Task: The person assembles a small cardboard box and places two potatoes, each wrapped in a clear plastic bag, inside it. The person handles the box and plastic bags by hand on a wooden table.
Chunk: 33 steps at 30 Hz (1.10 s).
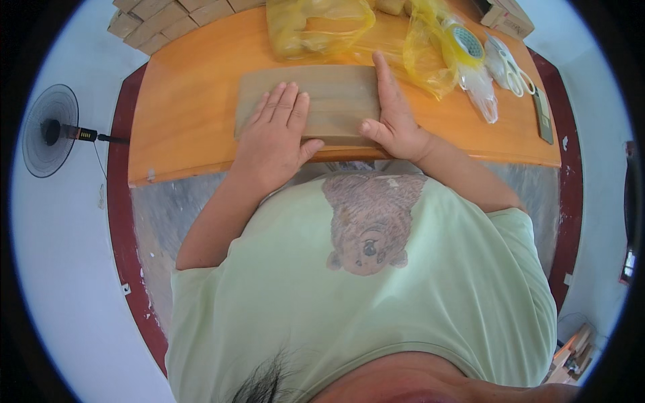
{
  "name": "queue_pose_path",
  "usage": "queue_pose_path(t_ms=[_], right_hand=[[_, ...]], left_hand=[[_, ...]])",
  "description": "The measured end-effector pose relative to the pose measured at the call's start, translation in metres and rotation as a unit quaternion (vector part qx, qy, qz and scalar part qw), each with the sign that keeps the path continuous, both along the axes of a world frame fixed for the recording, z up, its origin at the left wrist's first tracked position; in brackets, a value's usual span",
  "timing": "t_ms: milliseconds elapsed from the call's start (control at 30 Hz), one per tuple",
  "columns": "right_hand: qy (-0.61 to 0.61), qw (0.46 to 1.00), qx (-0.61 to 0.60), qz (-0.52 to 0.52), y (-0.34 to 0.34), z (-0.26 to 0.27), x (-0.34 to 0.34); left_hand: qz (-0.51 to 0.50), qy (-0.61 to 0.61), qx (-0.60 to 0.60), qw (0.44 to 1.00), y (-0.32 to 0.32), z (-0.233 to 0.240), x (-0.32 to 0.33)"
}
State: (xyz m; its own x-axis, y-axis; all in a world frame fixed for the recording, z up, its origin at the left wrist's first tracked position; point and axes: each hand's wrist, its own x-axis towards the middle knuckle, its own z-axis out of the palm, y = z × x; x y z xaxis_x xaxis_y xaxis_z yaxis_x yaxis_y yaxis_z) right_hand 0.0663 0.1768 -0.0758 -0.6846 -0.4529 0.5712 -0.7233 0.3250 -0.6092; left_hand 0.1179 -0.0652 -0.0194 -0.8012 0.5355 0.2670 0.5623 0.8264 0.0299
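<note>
A closed brown cardboard box (337, 101) lies flat near the front edge of an orange wooden table (191, 111). My left hand (274, 136) rests palm down on the box's left part, with its fingers pointing away from me and its thumb at the front edge. At the box's right end is my right hand (398, 113), its palm side against that end and its thumb over the front right corner. Neither hand is closed around the box.
Stacked cardboard boxes (166, 22) stand at the back left. Yellow plastic bags (322, 30) lie behind the box. To the right are a tape roll (467, 43), a clear plastic bag (478, 90), white-handled scissors (511, 70) and a flat grey-green object (543, 116). A fan (50, 131) is at the left.
</note>
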Motion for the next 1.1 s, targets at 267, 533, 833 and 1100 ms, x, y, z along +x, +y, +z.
queue_pose_path(t_ms=[267, 533, 833, 1100], right_hand=[[-0.177, 0.983, -0.009, 0.044, 0.010, 0.007, 0.011], [-0.062, 0.948, 0.296, -0.102, 0.014, -0.004, 0.026], [-0.068, 0.948, 0.300, -0.083, 0.015, -0.001, 0.025], [-0.066, 0.953, 0.286, -0.078, 0.019, -0.009, 0.022]], left_hand=[[-0.047, 0.003, -0.012, 0.999, 0.023, 0.003, -0.007], [-0.143, -0.020, -0.037, 0.989, 0.050, 0.013, -0.025], [-0.274, -0.109, -0.078, 0.952, 0.067, 0.046, -0.061], [-0.360, -0.190, -0.208, 0.889, 0.095, 0.069, -0.091]])
